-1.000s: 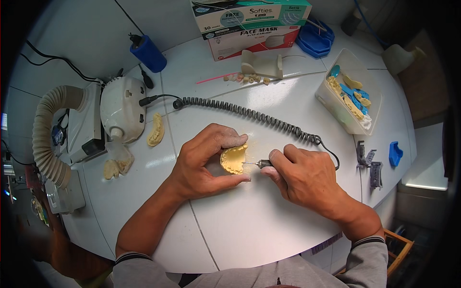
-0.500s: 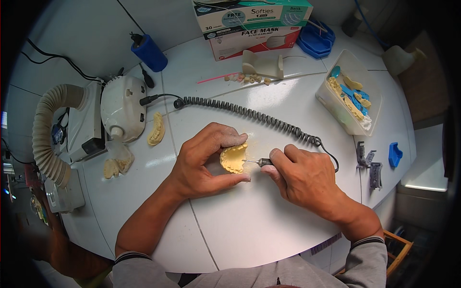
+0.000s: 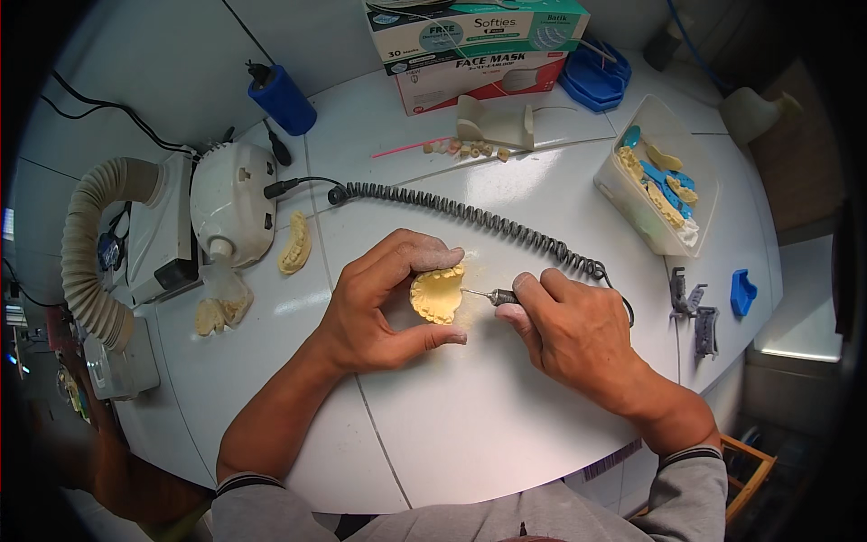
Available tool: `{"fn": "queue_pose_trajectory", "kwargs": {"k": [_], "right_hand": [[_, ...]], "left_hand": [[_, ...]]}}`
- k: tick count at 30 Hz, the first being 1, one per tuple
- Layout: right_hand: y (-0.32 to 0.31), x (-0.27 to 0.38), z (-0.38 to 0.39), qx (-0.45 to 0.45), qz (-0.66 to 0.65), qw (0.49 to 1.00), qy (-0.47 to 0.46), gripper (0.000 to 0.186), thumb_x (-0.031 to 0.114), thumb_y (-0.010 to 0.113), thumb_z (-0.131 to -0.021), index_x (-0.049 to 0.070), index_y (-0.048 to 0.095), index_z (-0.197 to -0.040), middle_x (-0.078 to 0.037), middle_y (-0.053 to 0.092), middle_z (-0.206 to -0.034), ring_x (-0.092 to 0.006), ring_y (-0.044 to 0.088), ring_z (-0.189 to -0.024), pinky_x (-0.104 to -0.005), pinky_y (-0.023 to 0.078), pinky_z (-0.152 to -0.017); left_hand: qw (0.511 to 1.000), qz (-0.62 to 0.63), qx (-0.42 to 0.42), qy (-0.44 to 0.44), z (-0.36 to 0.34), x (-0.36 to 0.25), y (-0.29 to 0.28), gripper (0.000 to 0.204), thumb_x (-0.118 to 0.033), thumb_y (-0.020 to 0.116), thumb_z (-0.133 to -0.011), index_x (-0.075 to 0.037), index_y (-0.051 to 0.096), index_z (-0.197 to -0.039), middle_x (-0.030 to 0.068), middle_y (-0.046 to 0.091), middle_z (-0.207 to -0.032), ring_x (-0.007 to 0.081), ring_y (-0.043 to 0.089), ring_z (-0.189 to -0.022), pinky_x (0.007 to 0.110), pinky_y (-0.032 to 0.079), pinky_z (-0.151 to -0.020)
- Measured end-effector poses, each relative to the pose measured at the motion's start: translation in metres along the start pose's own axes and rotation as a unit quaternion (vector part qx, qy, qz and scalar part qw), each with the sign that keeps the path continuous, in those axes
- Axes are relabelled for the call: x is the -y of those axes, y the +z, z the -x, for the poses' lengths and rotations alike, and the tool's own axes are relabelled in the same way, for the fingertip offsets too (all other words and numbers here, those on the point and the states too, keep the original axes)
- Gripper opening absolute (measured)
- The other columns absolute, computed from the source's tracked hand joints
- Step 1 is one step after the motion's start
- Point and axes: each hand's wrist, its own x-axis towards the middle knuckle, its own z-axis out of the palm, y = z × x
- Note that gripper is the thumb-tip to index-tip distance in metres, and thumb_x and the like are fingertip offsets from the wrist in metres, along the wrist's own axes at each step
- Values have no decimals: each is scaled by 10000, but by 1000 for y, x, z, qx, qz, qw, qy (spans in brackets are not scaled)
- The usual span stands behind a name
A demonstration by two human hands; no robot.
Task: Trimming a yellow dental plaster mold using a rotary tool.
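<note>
Over the middle of the white table, my left hand (image 3: pixel 379 303) grips a yellow plaster dental cast (image 3: pixel 437 294), fingers above it and thumb below. The cast is arch-shaped with a row of teeth along its outer edge. My right hand (image 3: pixel 573 330) is closed around a rotary handpiece (image 3: pixel 505 297), whose thin metal bur points left at the right edge of the cast. Whether the bur touches the plaster I cannot tell. Pale dust coats the fingertips. A black coiled cord (image 3: pixel 470 213) runs from the handpiece to a white motor unit (image 3: pixel 233 206).
A second cast (image 3: pixel 294 244) lies left of my hands, near a bagged cast piece (image 3: pixel 226 303). A ribbed hose (image 3: pixel 86 239) curves at far left. Mask boxes (image 3: pixel 479 81) and loose teeth (image 3: pixel 474 150) sit at the back. At right stands a plastic tub (image 3: pixel 650 230) of casts.
The dental cast has shifted slightly left and turned a little in my left hand. The handpiece has moved slightly right and its tip has drawn back toward the cast's edge.
</note>
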Motion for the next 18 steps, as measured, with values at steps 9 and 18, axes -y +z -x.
{"fn": "queue_pose_trajectory", "kwargs": {"k": [9,18], "right_hand": [[1,-5,0,-17,-19,1000,-3,369,444,699,-1098,91,673,-992,-61,596,-737,-253,606,-501,-418,494,-440],[1,-4,-2,-7,-2,1000,-13,365,452,699,-1094,99,679,-1003,-50,598,-724,-236,633,-531,-406,501,-449]], "left_hand": [[1000,-16,1,-22,-1,-3,-1,781,-200,1020,-761,74,698,-1417,159,700,-1222,218,702,-1096,331,573,-939],[999,-41,-10,-30,-1,-3,1,659,-199,1001,-706,38,793,-1283,111,737,-1046,178,700,-928,295,530,-795]]}}
